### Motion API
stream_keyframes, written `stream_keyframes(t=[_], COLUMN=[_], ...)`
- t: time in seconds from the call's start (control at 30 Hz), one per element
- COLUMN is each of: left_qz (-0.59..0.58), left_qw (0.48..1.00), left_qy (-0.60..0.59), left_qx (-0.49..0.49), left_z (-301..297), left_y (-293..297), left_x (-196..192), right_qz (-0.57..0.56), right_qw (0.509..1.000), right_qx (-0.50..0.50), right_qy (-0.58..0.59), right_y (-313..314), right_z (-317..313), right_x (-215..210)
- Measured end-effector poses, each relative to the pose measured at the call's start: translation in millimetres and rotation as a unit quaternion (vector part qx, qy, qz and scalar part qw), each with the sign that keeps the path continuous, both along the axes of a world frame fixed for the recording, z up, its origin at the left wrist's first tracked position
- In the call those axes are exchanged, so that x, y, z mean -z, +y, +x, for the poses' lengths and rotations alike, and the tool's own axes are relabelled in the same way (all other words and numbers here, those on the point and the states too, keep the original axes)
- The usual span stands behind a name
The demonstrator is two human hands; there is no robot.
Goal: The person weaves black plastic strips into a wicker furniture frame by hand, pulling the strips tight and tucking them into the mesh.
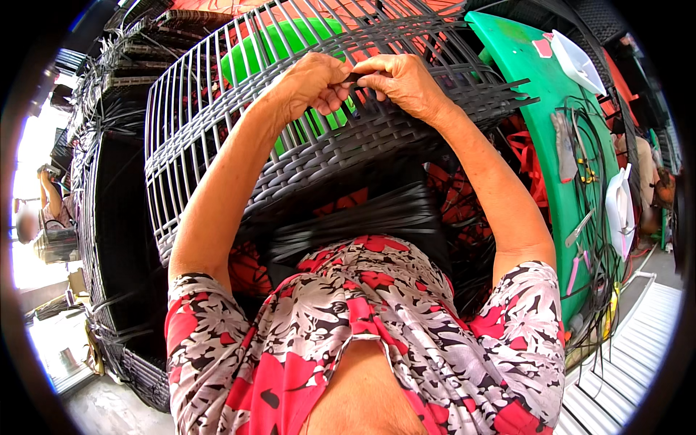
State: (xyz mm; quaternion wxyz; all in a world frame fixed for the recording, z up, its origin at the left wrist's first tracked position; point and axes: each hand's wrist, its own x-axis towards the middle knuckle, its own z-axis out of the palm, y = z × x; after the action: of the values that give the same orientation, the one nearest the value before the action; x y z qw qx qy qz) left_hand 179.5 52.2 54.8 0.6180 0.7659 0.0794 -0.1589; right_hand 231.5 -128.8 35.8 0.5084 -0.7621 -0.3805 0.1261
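Observation:
A partly woven panel [326,163] of dark grey, flat strips, curved like a basket side, lies across in front of me. It has dense woven bands with open rows of bare ribs between them. At its upper middle, my left hand [319,83] and my right hand [400,83] meet, fingertips pinched close together on a short dark strip [353,77]. Most of that strip is hidden by the fingers. Below the panel, a bundle of loose black strips [362,217] lies across my lap.
On the right stands a green table [518,69] with two white trays [578,64], yellow-handled pliers [587,172], a metal tool [579,228] and hanging black strips. Stacked dark wickerwork [109,174] rises on the left. Other people [52,199] are at both edges.

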Motion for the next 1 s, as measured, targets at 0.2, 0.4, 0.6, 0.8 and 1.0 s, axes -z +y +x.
stream_keyframes(t=[0.2, 0.4, 0.6, 0.8, 1.0], left_qz=[-0.07, -0.117, -0.065, 0.047, 0.38], left_qw=[0.996, 0.993, 0.997, 0.985, 0.857], left_qy=[0.056, 0.011, -0.034, -0.164, -0.347], left_qx=[-0.025, -0.008, -0.019, 0.015, 0.019], left_z=[1, -2, -15, -26, -31], left_y=[3, 10, -2, -15, -18], left_x=[4, 21, 11, 5, 4], right_qz=[0.045, 0.028, 0.0, 0.002, -0.061], right_qw=[0.97, 0.99, 1.0, 1.0, 0.995], right_qx=[0.005, -0.01, -0.004, 0.005, 0.008], right_qy=[-0.237, -0.138, -0.03, -0.007, -0.078], right_y=[4, 6, 5, 9, 12], right_z=[9, 4, 12, 22, 13], right_x=[23, 15, 12, 12, 6])
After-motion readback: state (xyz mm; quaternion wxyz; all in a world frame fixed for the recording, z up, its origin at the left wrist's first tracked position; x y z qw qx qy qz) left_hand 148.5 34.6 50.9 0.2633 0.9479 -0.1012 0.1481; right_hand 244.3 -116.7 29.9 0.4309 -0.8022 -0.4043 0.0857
